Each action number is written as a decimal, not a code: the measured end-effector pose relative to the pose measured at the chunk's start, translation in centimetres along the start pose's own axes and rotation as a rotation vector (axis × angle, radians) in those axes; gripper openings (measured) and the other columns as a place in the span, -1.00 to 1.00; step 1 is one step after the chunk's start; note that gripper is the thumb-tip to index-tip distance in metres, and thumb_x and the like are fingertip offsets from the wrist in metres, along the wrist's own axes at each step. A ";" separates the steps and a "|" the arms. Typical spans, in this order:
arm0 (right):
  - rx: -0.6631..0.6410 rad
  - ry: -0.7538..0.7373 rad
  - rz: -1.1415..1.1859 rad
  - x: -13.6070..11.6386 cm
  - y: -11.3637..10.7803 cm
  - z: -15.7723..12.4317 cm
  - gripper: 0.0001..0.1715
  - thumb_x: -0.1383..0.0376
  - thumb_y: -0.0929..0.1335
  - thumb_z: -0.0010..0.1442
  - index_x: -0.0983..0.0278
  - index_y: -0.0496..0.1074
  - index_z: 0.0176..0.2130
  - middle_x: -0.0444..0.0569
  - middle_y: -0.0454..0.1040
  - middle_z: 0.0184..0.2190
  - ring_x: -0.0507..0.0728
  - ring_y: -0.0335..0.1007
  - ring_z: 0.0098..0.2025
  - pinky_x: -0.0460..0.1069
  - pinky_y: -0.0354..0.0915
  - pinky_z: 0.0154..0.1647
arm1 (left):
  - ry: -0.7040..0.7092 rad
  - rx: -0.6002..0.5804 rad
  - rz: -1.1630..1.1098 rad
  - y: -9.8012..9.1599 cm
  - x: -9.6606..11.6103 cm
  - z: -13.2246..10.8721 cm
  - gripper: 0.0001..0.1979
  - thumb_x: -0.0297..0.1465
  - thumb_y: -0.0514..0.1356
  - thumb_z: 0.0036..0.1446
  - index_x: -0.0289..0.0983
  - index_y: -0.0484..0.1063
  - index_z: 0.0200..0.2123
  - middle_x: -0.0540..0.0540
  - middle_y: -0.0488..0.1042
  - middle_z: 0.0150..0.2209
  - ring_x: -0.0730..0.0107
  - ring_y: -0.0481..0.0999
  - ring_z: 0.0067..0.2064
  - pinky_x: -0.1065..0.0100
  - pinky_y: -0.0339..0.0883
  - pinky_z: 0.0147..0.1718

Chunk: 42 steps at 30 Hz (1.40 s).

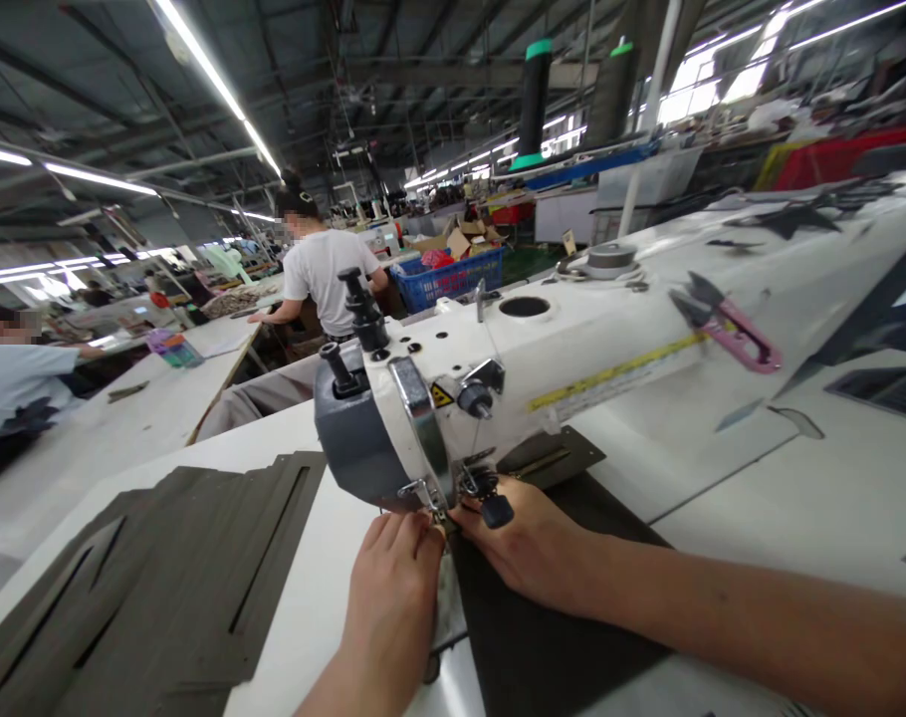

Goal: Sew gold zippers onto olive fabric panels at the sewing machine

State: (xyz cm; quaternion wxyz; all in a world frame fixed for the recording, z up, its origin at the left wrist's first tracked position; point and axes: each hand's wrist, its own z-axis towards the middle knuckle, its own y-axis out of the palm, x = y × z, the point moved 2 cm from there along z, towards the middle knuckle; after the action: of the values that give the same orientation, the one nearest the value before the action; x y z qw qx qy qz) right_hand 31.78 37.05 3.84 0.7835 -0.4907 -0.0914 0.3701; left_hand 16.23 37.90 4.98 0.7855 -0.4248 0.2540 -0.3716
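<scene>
A white industrial sewing machine (572, 349) lies across the table with its grey head end toward me. Both my hands meet under its needle area. My left hand (393, 583) rests with fingers curled together, its tips pressed by the presser foot on a small pale piece. My right hand (528, 543) lies on a dark fabric panel (543, 637), fingers pinched together at the needle. What the fingertips hold is hidden by the machine parts.
A stack of dark cut panels with slots (161, 588) lies to the left on the white table (796, 498). Pink thread snips (729, 329) sit on the machine arm. Two other people work at tables behind left. A blue basket (445, 279) stands farther back.
</scene>
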 end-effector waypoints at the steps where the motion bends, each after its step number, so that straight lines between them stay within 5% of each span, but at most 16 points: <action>1: -0.003 0.001 0.007 0.1 0.0 0.0 -0.72 0.49 0.18 0.13 0.34 0.36 -0.19 0.07 0.43 -0.26 0.18 0.31 -0.20 0.07 0.21 -0.08 | 0.001 0.012 0.003 -0.1 0.0 0.1 -0.80 -0.53 -0.03 0.21 -0.34 0.39 -0.33 -0.16 0.42 -0.32 0.22 0.40 -0.29 0.18 0.34 -0.33; 7: 0.086 0.033 0.132 -0.1 -0.9 0.0 -0.78 0.45 0.15 0.18 0.31 0.34 -0.29 0.05 0.43 -0.31 0.15 0.31 -0.23 0.04 0.20 -0.15 | 0.006 0.036 0.024 -0.3 0.4 0.3 -0.80 -0.56 -0.02 0.19 -0.35 0.39 -0.35 -0.16 0.43 -0.33 0.20 0.41 -0.32 0.17 0.35 -0.37; 12: 0.298 0.320 0.370 0.5 -2.3 -0.2 -0.67 0.29 0.09 0.28 0.25 0.17 -0.50 -0.11 0.30 -0.57 0.05 0.22 -0.52 -0.07 0.17 -0.45 | -0.015 0.065 0.036 -0.5 0.6 0.1 -0.84 -0.60 0.03 0.14 -0.35 0.38 -0.36 -0.15 0.44 -0.33 0.22 0.42 -0.33 0.19 0.36 -0.36; 16: 0.381 0.399 0.428 0.8 -3.2 -0.3 -0.60 0.23 0.05 0.31 0.23 0.14 -0.52 -0.15 0.26 -0.63 0.02 0.21 -0.57 -0.08 0.16 -0.47 | -0.041 0.040 0.014 -0.3 0.5 0.0 -0.84 -0.60 0.03 0.15 -0.34 0.39 -0.35 -0.16 0.45 -0.31 0.22 0.42 -0.31 0.17 0.35 -0.34; 42: 0.300 0.541 0.414 2.1 -3.0 0.1 -0.63 0.22 0.12 0.20 0.22 0.19 -0.59 -0.11 0.28 -0.73 0.06 0.25 -0.71 -0.08 0.13 -0.69 | -0.017 0.023 0.023 -0.6 0.7 -0.2 -0.89 -0.56 0.06 0.16 -0.34 0.38 -0.37 -0.18 0.43 -0.29 0.25 0.43 -0.29 0.20 0.37 -0.31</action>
State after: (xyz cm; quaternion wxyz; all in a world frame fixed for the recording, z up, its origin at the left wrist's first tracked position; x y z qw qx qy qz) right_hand 34.69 37.78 5.87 0.7511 -0.4586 0.2754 0.3868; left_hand 16.29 37.03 5.29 0.7966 -0.4158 0.2478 -0.3621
